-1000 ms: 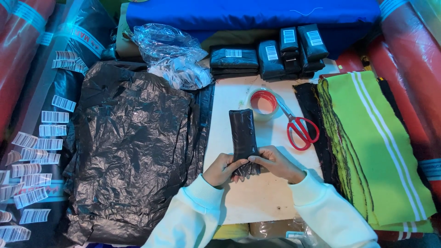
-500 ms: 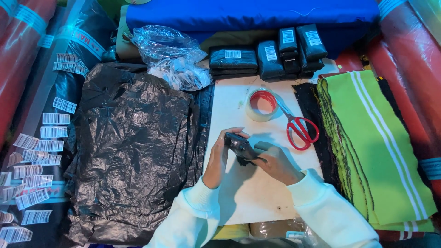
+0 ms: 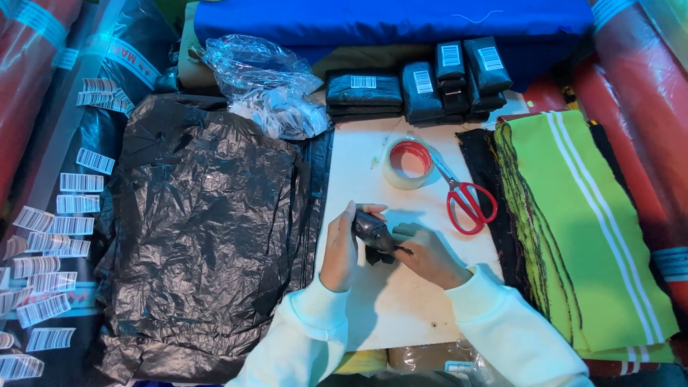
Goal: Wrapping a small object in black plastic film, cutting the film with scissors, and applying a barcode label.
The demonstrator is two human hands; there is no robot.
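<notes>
Clamping a small black plastic-wrapped bundle between them, both hands — left, right — rest on the white board.

White tabletop w/ blue fabric bolt behind, red rolls at sides, bluish light.

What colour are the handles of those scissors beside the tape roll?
Red handles on the scissors, lying right of the tape roll; the head view shows them clearly.
</notes>
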